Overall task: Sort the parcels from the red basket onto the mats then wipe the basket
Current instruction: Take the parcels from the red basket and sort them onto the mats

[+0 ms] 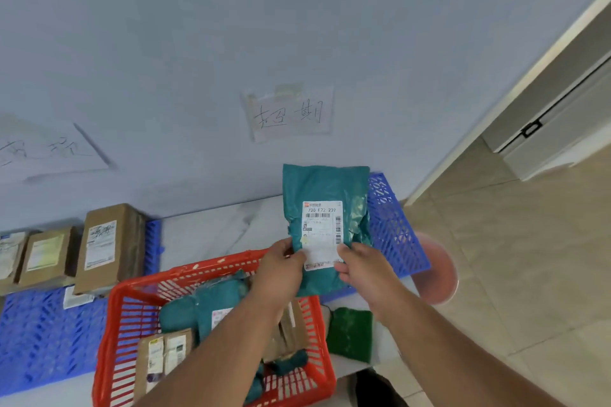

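Nearest me, the red basket holds several more parcels, a green cloth just beside it. Above its far rim my left hand and right hand each pinch the bottom edge of the teal parcel, label toward me. Beyond lies the right blue mat. I judge the slick bag could slip from such shallow pinches, or I misread the label and pick the wrong mat.
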A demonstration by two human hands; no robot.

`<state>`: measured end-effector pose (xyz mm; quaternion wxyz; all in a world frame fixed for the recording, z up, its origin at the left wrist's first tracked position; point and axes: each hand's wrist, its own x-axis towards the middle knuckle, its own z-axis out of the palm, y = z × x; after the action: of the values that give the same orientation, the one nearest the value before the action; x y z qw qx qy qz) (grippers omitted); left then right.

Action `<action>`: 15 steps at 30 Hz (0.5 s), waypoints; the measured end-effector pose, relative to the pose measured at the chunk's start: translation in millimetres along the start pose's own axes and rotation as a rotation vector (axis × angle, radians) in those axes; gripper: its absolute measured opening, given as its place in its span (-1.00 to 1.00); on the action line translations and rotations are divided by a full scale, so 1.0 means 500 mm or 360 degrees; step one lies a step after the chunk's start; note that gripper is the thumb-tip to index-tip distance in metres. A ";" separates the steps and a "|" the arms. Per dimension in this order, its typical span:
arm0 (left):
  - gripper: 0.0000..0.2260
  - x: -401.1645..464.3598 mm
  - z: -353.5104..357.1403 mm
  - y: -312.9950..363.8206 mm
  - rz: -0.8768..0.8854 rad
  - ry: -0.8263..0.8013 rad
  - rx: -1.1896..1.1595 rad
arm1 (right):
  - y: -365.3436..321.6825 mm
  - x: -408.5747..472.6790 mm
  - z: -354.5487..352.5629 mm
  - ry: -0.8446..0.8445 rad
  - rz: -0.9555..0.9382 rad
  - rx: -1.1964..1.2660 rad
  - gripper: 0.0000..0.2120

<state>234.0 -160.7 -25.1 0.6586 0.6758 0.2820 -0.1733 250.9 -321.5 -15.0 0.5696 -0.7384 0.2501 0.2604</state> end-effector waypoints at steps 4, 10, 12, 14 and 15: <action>-0.59 0.058 0.132 0.018 -0.0047 -0.0087 -0.0075 | 0.001 0.087 -0.116 0.0073 -0.0039 -0.0148 -0.68; -0.56 0.224 0.345 0.014 -0.0176 -0.0165 -0.0142 | 0.031 0.297 -0.288 0.0150 0.0005 -0.0207 -0.60; -0.60 0.282 0.416 0.010 -0.0200 -0.0169 -0.0153 | 0.044 0.375 -0.343 0.0151 0.0023 -0.0244 -0.64; -0.62 0.336 0.480 0.001 -0.0231 -0.0144 -0.0157 | 0.052 0.448 -0.390 0.0148 0.0053 -0.0302 -0.67; -0.62 0.362 0.508 -0.007 -0.0251 -0.0142 -0.0152 | 0.061 0.486 -0.411 0.0144 0.0058 -0.0335 -0.67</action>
<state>408.3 -384.2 -155.9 0.6862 0.6110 0.3127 -0.2411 430.8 -546.0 -155.2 0.4723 -0.8004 0.2603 0.2619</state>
